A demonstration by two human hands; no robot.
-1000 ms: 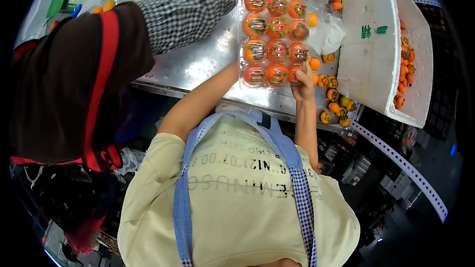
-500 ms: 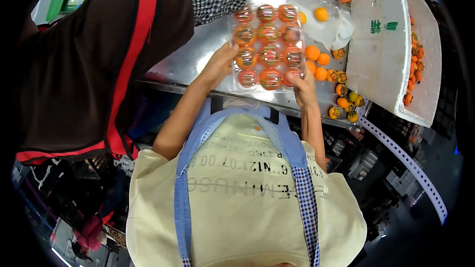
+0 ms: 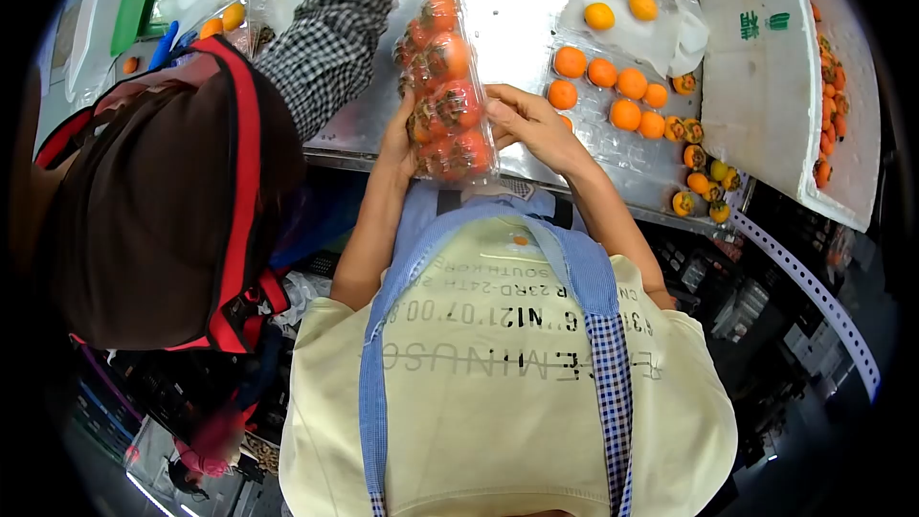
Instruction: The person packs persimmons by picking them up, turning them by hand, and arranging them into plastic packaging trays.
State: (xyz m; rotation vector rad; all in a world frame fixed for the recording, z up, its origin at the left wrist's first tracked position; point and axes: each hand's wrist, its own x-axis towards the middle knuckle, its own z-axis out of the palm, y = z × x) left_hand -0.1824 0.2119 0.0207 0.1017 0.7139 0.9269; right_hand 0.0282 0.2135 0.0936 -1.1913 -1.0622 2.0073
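Centrally, the pack (image 3: 452, 86) stands tilted over the near edge of the counter (image 3: 525, 14), my left hand (image 3: 398, 139) closed on its left side and my right hand (image 3: 536, 126) half-curled at its right edge, whether gripping I cannot tell. Light, even support from both sides should best spare the thin plastic. Bare metal lies ahead, bounded by loose fruit (image 3: 625, 115) rightward and a co-worker's sleeve (image 3: 330, 33) leftward.
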